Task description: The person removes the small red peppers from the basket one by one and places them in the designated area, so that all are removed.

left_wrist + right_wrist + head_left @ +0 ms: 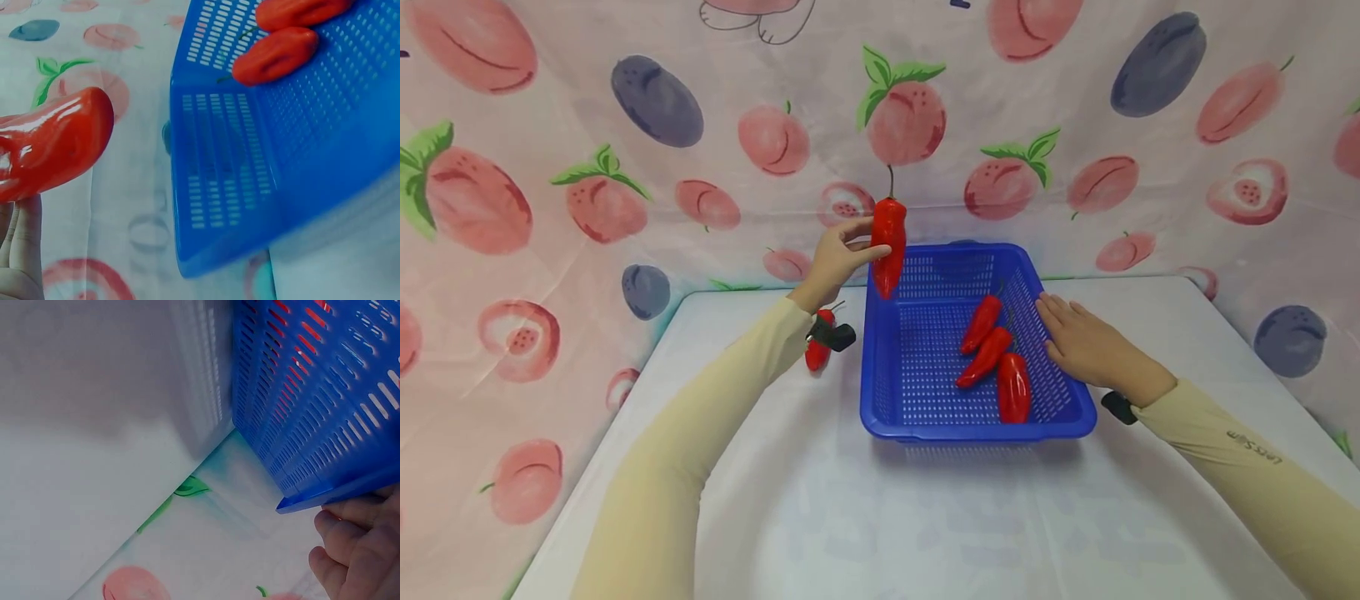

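Observation:
My left hand (837,262) pinches a red pepper (888,246) between thumb and fingers, holding it upright, stem up, above the left back part of the blue basket (880,425). The left wrist view shows the same pepper (56,144) apart from the basket's rim (187,265). Inside the basket lie three more red peppers (1013,387) on the right side. With its fingers extended, my right hand (1084,342) touches the basket's right rim. From the right wrist view, the right fingers (340,537) are at the rim, and the thumb is not clearly visible.
Another red pepper (817,346) lies on the white table (775,517) left of the basket, partly hidden by the left wrist's strap and camera (833,335). Behind the table hangs a fruit-printed cloth (715,108).

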The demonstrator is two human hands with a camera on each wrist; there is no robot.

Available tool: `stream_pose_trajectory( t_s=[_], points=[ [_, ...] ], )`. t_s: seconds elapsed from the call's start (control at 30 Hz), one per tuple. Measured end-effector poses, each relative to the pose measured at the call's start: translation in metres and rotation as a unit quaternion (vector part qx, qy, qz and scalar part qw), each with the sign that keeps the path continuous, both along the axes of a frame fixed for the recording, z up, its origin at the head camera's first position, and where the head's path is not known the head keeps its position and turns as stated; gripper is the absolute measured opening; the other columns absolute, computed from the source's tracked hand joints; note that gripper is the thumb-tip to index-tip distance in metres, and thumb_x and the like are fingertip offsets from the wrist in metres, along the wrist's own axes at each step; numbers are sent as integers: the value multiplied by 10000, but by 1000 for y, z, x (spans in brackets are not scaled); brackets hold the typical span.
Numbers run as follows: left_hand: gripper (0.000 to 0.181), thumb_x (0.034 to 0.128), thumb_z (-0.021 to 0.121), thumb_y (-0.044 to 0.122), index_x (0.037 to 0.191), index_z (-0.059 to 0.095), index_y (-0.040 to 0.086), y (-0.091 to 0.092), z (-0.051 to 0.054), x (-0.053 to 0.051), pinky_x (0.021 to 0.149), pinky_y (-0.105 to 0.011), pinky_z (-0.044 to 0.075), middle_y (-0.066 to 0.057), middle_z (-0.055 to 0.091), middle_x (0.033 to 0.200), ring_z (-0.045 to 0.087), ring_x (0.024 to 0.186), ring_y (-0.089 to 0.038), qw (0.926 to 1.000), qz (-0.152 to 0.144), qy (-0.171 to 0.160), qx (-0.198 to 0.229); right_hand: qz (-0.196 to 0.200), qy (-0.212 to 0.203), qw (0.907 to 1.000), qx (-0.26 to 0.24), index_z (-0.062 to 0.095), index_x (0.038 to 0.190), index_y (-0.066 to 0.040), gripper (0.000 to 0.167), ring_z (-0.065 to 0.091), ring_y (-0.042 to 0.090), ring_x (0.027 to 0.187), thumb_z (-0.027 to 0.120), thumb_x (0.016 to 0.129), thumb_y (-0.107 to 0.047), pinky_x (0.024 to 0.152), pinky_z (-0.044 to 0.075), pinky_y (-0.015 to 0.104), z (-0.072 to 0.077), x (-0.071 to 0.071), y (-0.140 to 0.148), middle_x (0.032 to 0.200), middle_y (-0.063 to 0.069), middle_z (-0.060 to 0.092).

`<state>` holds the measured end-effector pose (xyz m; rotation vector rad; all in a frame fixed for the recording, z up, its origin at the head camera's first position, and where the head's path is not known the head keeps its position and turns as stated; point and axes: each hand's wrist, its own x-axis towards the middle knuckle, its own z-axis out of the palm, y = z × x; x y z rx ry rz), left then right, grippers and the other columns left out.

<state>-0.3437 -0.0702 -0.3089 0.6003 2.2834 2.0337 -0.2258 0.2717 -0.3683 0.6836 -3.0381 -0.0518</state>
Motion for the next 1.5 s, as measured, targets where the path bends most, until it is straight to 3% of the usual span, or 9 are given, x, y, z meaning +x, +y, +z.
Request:
stream_pose_trajectory(
  t_s=[0.17,0.43,0.73,1.13,1.27,1.5],
  points=[
    [502,843,683,78,1318,526,37,-14,-2,0,974,-397,500,-180,560,1288,617,1104,-309,9997,168,-171,68,-64,-71,9999,-84,246,1405,157,586,236,474,1377,429,946,-159,1136,194,590,0,1,1,1486,324,240],
    [469,846,674,81,1295,545,42,-35,-6,6,973,-419,500,-168,569,1266,635,1065,-273,9995,282,-145,96,-101,-93,9998,-152,236,1412,150,590,225,471,1382,430,947,-157,1137,185,591,-3,1,2,1493,321,226],
    [489,854,667,93,1315,521,19,-58,-17,12,959,-362,514,-166,570,1266,649,965,-123,9991,357,-231,36,-147,-191,9995,-205,230,1417,143,593,217,468,1387,434,948,-156,1138,181,593,-3,2,0,1499,315,218],
    [521,872,662,157,1351,493,41,-87,-33,12,959,-313,511,-60,536,1251,579,1071,-177,9970,555,-455,-288,-209,-222,9991,-290,213,1423,140,610,200,468,1391,429,946,-171,1138,169,602,-6,0,3,1506,316,194],
    [549,883,653,199,1379,463,61,-95,-38,15,1013,-376,473,-125,502,1331,584,1091,-184,9944,685,-668,-447,-239,-244,9989,-322,207,1424,140,615,194,469,1391,429,944,-172,1137,163,606,-6,0,3,1506,317,189],
    [566,888,645,217,1400,442,88,-109,-45,19,1024,-384,465,-128,490,1351,537,1094,-159,9910,895,-843,-536,-261,-249,9989,-299,213,1425,137,614,194,465,1393,433,943,-173,1139,162,602,-4,0,-1,1507,310,197]
  ],
)
